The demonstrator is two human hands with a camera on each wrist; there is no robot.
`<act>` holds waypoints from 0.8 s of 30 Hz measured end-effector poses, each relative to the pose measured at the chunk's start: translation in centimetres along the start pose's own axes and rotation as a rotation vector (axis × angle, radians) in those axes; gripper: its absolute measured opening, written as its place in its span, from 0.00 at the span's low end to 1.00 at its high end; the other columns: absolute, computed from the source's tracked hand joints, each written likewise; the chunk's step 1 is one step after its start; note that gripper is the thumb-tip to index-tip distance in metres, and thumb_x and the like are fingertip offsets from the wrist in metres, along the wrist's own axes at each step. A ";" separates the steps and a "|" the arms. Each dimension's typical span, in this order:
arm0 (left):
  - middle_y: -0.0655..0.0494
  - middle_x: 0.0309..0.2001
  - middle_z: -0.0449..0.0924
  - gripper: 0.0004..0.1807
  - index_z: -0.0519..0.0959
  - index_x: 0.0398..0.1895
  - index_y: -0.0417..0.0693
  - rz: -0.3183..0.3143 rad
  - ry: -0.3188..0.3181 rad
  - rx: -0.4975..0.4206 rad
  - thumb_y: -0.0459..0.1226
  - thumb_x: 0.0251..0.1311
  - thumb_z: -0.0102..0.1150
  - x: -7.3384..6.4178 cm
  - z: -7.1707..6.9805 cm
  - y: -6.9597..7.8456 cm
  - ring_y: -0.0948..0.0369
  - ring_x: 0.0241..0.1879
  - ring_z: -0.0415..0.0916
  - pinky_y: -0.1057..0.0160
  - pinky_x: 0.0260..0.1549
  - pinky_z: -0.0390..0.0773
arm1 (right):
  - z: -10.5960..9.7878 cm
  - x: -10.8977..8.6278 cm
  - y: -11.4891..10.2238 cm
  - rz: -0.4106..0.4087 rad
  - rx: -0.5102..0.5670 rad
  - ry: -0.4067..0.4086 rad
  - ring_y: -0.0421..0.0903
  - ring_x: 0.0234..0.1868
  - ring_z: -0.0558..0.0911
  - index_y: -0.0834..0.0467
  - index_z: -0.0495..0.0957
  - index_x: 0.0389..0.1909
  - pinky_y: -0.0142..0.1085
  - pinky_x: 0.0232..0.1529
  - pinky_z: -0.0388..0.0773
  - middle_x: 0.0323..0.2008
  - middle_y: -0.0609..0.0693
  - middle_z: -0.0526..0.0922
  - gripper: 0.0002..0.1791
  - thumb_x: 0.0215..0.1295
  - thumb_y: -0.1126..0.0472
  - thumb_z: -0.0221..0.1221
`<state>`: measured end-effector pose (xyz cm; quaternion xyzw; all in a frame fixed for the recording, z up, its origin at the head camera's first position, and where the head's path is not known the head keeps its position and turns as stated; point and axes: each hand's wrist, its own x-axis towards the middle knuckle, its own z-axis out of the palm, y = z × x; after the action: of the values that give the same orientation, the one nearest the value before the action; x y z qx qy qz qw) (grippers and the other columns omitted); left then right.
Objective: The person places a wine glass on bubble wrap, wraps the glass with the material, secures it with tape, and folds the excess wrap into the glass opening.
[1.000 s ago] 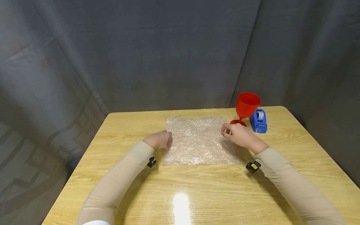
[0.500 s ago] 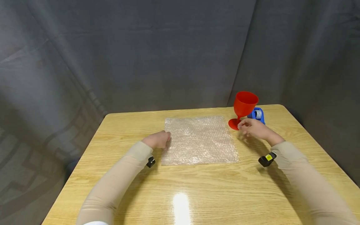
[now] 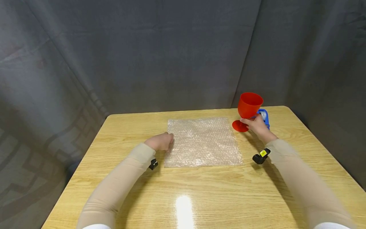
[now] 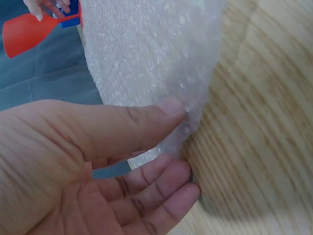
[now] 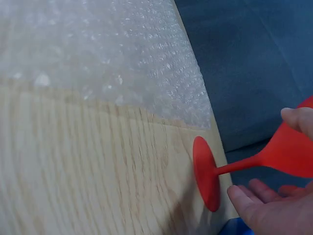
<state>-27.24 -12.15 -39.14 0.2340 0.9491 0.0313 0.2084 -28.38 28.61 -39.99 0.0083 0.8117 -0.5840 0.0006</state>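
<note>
head view: red goblet point(image 3: 250, 105) beside bubble wrap point(image 3: 204, 143), one hand at each

- left hand point(image 3: 159, 142): at the left edge of the bubble wrap. clamped on that edge between thumb and index finger; remaining fingers loosely bent beneath, in the left wrist view.
- right hand point(image 3: 259, 126): at the stem, just under the bowl. thumb and fingers apart, with the red goblet between; cannot tell whether touching.
- red goblet: stands upright on round foot, just beside the right edge of the bubble wrap.
- bubble wrap: one clear sheet, roughly rectangular. lies flat on wooden table point(image 3: 200, 184).
- blue tape dispenser point(image 3: 266, 118): behind the right hand, partly hidden; white roll inside.
- beige sleeves point(image 3: 120, 187): on both arms, each with small black device at the wrist.
- dark grey cloth point(image 3: 171, 63): hangs beyond the wooden table, with visible creases.
</note>
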 end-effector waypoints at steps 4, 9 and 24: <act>0.54 0.38 0.72 0.15 0.71 0.41 0.46 -0.001 -0.001 0.010 0.31 0.54 0.67 0.0 0.0 0.0 0.60 0.37 0.68 0.61 0.39 0.77 | 0.4 0.5 0.3 0.048 0.078 0.016 0.35 0.45 0.75 0.68 0.54 0.67 0.53 0.66 0.67 0.51 0.48 0.71 0.34 0.68 0.57 0.56; 0.54 0.37 0.71 0.16 0.71 0.41 0.46 0.004 -0.001 0.005 0.31 0.54 0.68 0.0 0.0 0.0 0.60 0.36 0.68 0.61 0.39 0.76 | 0.5 0.8 0.6 0.067 0.139 0.027 0.55 0.62 0.68 0.65 0.49 0.69 0.58 0.67 0.62 0.51 0.45 0.67 0.37 0.69 0.55 0.57; 0.53 0.37 0.71 0.15 0.71 0.39 0.46 -0.005 -0.010 0.002 0.31 0.54 0.68 0.0 -0.1 0.1 0.59 0.36 0.68 0.61 0.37 0.76 | 0.4 0.9 0.8 0.058 0.128 0.044 0.59 0.65 0.65 0.62 0.42 0.72 0.58 0.66 0.63 0.66 0.61 0.58 0.42 0.69 0.54 0.57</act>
<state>-27.24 -12.00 -39.01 0.2318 0.9487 0.0288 0.2131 -29.26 28.50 -40.91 0.0447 0.7721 -0.6340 -0.0006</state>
